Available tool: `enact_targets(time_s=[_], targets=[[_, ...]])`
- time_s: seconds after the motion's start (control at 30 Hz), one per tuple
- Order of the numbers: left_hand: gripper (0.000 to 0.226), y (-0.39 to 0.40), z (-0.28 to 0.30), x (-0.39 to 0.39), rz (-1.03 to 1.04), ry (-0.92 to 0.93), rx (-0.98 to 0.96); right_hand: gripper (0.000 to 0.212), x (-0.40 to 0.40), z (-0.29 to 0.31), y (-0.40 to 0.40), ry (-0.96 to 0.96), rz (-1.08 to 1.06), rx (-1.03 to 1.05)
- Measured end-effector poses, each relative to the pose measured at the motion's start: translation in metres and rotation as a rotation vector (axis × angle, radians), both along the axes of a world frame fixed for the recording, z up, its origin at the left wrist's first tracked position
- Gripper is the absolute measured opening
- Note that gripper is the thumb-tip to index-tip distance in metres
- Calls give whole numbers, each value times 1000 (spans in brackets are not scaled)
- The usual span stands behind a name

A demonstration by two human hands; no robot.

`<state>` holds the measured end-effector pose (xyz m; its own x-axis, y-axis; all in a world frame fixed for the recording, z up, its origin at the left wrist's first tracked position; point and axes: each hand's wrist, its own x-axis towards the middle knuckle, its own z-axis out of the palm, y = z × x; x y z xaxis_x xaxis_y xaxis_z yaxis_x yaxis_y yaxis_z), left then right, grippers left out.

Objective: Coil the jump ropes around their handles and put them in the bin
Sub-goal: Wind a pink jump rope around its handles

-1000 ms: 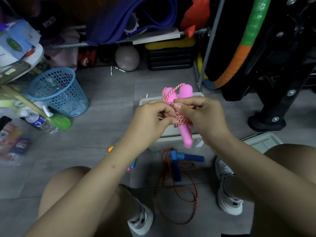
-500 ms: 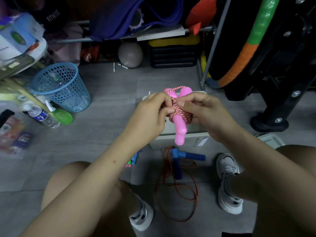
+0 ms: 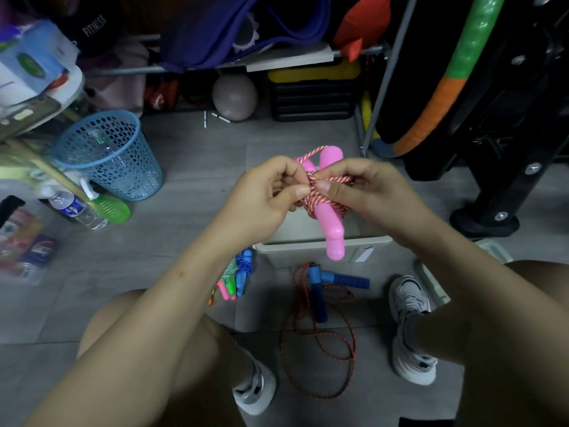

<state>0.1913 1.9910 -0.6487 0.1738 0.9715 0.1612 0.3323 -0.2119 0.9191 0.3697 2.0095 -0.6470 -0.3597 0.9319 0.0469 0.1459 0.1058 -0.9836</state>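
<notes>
the left hand (image 3: 271, 195) and the right hand (image 3: 366, 189) meet in the middle of the view, above the pale bin (image 3: 308, 246) that sits on the grey floor (image 3: 191, 155) between the person's feet. between them they hold a pair of pink handles (image 3: 331, 217) bundled side by side, with red-and-white cord (image 3: 314, 197) wound around their middle. the left fingers are curled in, thumb and forefinger pinched on the cord at the wrap; the right thumb presses the coils from the other side while its fingers close over a strand running across the handles. a small loop of cord sticks up by the top ends of the handles, and the lower end of one handle hangs down in front of the bin's near rim. on the floor just in front of the bin lies a jump rope with blue handles (image 3: 326, 283), its red cord (image 3: 317, 343) sprawled loose between the two white shoes (image 3: 409, 328). beside the bin's left corner lies a small heap of other ropes (image 3: 237, 277) with blue, green and pink parts. a blue mesh wastebasket (image 3: 107, 155) stands well apart to the left.
</notes>
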Motion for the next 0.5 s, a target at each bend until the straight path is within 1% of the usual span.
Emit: enact_targets(time_s=[0.1, 0.17, 0.23, 0.3, 0.37, 0.5], targets=[[24, -2, -5, 2, 12, 117, 106, 6, 1, -1, 2, -62, -3, 12], [24, -5, -7, 3, 46, 205, 226, 6, 1, -2, 2, -49, -4, 18], [18, -5, -9, 3, 104, 288, 382, 7, 1, -1, 2, -24, -18, 22], [12, -1, -11, 2, 160, 369, 494, 8, 0, 0, 1, 4, -37, 35], [13, 2, -14, 3, 188, 413, 549, 9, 0, 0, 1, -10, -58, 71], [21, 7, -15, 6, 143, 425, 617, 8, 4, -2, 1, -29, -87, 85]])
